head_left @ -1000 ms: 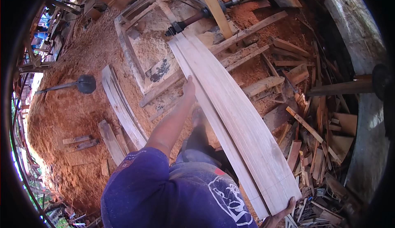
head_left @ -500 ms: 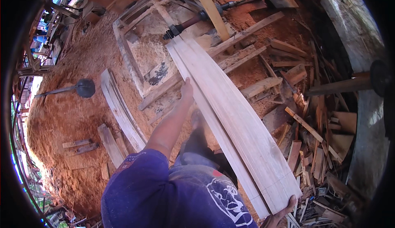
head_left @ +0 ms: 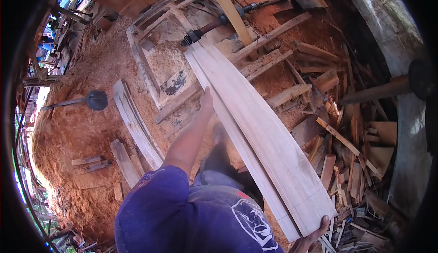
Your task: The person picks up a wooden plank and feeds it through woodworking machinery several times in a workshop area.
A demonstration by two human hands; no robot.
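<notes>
A long, pale wooden board (head_left: 262, 125) with a curved right edge slants from the far middle down to the near right. Along its left side runs a narrower pale board (head_left: 242, 150), with a dark gap between the two. My left hand (head_left: 206, 101) is closed on the narrow board's left edge, its fingers partly hidden underneath. At the near end, my right hand (head_left: 318, 231) grips the wide board's bottom edge, thumb on top and the other fingers mostly out of sight. The far ends of both boards meet a dark shaft with a metal head (head_left: 192, 37).
A wooden frame (head_left: 143, 70) surrounds the shaft, and a slanting post (head_left: 230, 13) crosses over it. Offcuts (head_left: 351, 171) pile up at right. Curved pale slats (head_left: 137, 120) and a round dark disc on a rod (head_left: 96, 100) lie on sawdust at left.
The whole view has shifted slightly. Both hands keep their hold on the boards, which show hardly any movement.
</notes>
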